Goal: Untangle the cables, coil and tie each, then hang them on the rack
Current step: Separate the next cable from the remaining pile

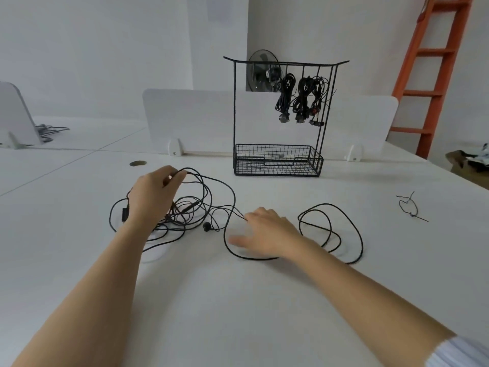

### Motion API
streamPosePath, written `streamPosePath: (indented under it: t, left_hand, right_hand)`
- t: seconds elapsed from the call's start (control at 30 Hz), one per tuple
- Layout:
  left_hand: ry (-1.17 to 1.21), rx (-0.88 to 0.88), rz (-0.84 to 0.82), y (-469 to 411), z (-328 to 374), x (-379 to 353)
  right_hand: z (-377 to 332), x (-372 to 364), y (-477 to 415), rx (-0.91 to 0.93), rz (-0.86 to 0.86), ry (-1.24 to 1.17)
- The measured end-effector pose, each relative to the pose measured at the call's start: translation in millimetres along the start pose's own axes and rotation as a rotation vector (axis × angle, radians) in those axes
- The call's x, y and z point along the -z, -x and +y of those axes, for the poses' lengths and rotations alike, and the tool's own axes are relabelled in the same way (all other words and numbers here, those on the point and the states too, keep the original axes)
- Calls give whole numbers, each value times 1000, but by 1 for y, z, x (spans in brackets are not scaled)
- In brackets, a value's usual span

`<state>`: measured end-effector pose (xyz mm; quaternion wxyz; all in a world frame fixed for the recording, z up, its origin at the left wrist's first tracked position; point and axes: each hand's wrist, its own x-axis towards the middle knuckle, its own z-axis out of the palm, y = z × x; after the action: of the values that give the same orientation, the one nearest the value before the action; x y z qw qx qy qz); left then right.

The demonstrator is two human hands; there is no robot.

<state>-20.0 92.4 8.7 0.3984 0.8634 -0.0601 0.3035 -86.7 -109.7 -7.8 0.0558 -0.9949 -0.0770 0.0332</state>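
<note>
Left hand (156, 193) is clamped on raised loops of the tangled cables (182, 214), front-left of the rack (234, 107). Right hand (267, 231), fingers spread and blurred, is laid on a strand on the worktop (238, 300). Coiled bundles (299, 99) are hung on the rack.

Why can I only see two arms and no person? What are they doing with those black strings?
The camera sits on the person's head, so you look down along their arms, as if through their eyes. There is only this one picture. On the white table lies a tangle of black cables, with an earbud in it. The left hand pinches one loop and holds it up. The right hand, a bit blurred, is open and flat by the cables. Behind them stands a black wire rack with coiled bundles already hanging on it. A small tie lies to the right.
</note>
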Motion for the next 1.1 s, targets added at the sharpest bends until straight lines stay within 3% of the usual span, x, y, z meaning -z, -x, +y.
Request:
streamPosePath:
  t: [0.17, 0.27, 0.4, 0.5, 0.57, 0.67, 0.83, 1.03, 1.1]
  left_hand:
    - [30, 56, 160, 0, 1, 2]
    - [180, 139, 326, -4, 1, 8]
    - [343, 188, 374, -7, -3, 11]
    - [333, 185, 410, -3, 2, 9]
    - [348, 233, 485, -1, 6, 13]
    - [393, 377, 616, -3, 4, 20]
    - [411, 501, 667, -5, 1, 29]
    - [339, 620, 638, -4, -8, 34]
    - [319, 658, 627, -3, -12, 35]
  right_hand:
    - [7, -16, -1, 54, 192, 26]
    - [19, -15, 0, 21, 300, 19]
    - [14, -10, 14, 9, 220, -117]
    - [-2, -14, 23, 173, 146, 96]
    - [-3, -16, 21, 168, 133, 79]
    - [16, -11, 8, -11, 194, -106]
    - [47, 24, 0, -265, 434, -275]
    - [58, 94, 8, -167, 945, -1099]
    - [60, 116, 14, -125, 1040, -1290]
